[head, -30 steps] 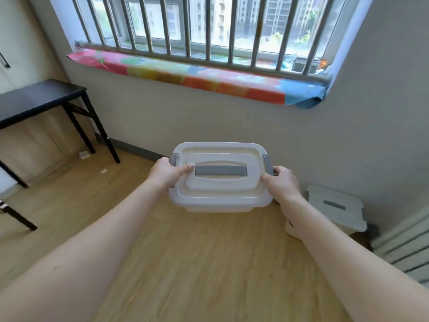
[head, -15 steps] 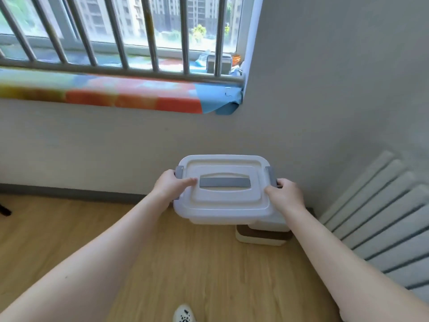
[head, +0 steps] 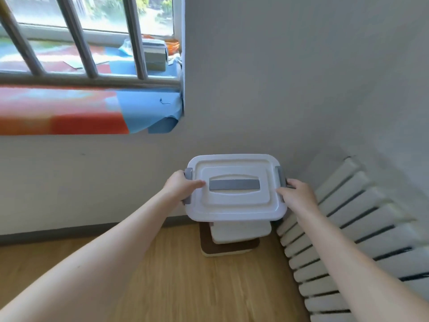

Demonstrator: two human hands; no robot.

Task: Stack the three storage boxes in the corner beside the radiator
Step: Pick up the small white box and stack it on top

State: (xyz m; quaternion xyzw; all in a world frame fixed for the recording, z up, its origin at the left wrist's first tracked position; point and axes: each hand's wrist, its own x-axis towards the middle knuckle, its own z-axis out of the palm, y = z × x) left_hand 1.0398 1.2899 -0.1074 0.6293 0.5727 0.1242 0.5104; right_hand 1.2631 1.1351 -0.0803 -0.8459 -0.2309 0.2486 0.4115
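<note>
I hold a white storage box [head: 236, 205] with a grey lid handle and grey side latches in the air. My left hand [head: 181, 185] grips its left end and my right hand [head: 296, 194] grips its right end. It hovers right over a second white box [head: 241, 231] that stands on the floor in the corner, mostly hidden under the held one. That lower box seems to rest on a brown-topped cream base [head: 222, 248]. The white radiator [head: 362, 228] runs along the right wall, close beside both boxes.
A grey wall stands directly behind the boxes. The window sill with a colourful cloth [head: 88, 110] and metal bars [head: 83, 43] juts out at the upper left. Wooden floor [head: 185, 282] stretches towards me.
I have moved closer and turned right, carrying the box over the one on the floor. The radiator now fills the right side, and the black table is out of view.
</note>
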